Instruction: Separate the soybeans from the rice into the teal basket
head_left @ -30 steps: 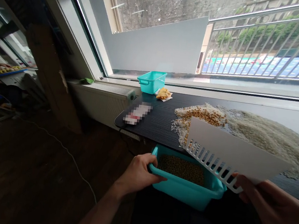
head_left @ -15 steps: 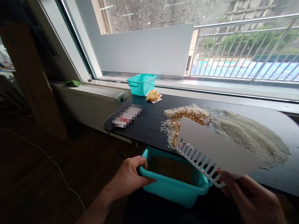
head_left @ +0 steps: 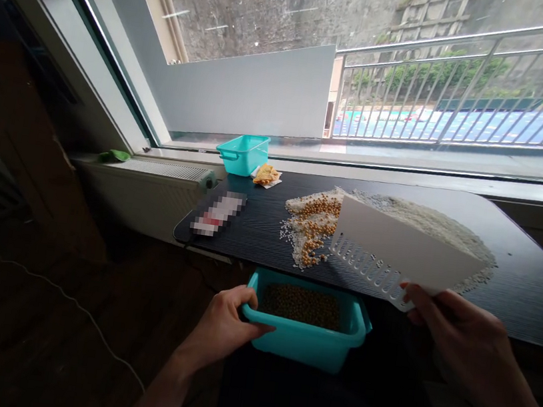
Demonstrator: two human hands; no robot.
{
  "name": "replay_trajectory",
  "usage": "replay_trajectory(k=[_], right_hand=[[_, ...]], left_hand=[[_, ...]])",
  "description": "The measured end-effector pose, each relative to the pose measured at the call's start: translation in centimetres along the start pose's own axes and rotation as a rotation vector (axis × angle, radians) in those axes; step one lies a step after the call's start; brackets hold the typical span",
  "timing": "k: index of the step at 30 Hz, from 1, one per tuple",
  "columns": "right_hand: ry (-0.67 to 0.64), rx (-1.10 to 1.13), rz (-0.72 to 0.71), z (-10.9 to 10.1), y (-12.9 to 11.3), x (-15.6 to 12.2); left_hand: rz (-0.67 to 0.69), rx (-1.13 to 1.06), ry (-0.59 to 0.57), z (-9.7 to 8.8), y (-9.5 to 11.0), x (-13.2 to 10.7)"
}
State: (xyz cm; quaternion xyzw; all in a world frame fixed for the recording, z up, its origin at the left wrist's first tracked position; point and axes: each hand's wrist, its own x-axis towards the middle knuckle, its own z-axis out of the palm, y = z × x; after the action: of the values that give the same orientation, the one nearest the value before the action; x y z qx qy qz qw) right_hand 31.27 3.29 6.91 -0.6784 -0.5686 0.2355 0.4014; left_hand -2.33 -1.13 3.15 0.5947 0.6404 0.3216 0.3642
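Note:
My left hand [head_left: 229,319] grips the left rim of a turquoise plastic bin [head_left: 302,342], which sits just below the table edge over my lap. A layer of soybeans [head_left: 302,305] covers the bin's bottom. In my right hand [head_left: 456,324] is a white slotted plastic scoop [head_left: 401,245], tilted, its slots towards me. It hovers over the table's near edge, right of and above the bin. Behind the scoop a heap of rice [head_left: 425,218] is partly hidden. To its left, more soybeans [head_left: 322,224] lie mixed with rice on the table.
The dark table [head_left: 533,281] stands under a large window. A second turquoise bin [head_left: 242,156] is at its back left, with a crumpled yellow cloth-like item [head_left: 267,175] beside it. A blurred-out flat object [head_left: 218,213] lies at the left end. A radiator [head_left: 151,193] is further left.
The scoop in my right hand has lifted and shifted off the bin's right side, exposing more of the bin and the soybeans on the table. My left hand keeps its grip. The view has turned slightly right.

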Motion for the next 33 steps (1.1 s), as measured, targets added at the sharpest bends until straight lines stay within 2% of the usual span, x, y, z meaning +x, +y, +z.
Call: replay_trajectory(k=[6, 16, 20, 26, 33], right_hand=[[-0.080, 0.043, -0.033, 0.6, -0.9, -0.2], [-0.094, 0.121, -0.081, 1.2, -1.6, 0.5], [-0.151, 0.094, -0.068, 0.8, -1.1, 0.1], [-0.104, 0.086, -0.043, 0.0, -0.9, -0.6], [-0.168, 0.116, -0.012, -0.1, -0.6, -0.7]], left_hand=[[-0.013, -0.002, -0.008, 0.0, -0.2, 0.0], [-0.018, -0.002, 0.003, 0.0, 0.1, -0.1], [-0.026, -0.001, -0.002, -0.1, 0.1, -0.1], [-0.025, 0.009, -0.013, -0.1, 0.0, -0.1], [-0.019, 0.016, -0.011, -0.1, -0.4, 0.0]])
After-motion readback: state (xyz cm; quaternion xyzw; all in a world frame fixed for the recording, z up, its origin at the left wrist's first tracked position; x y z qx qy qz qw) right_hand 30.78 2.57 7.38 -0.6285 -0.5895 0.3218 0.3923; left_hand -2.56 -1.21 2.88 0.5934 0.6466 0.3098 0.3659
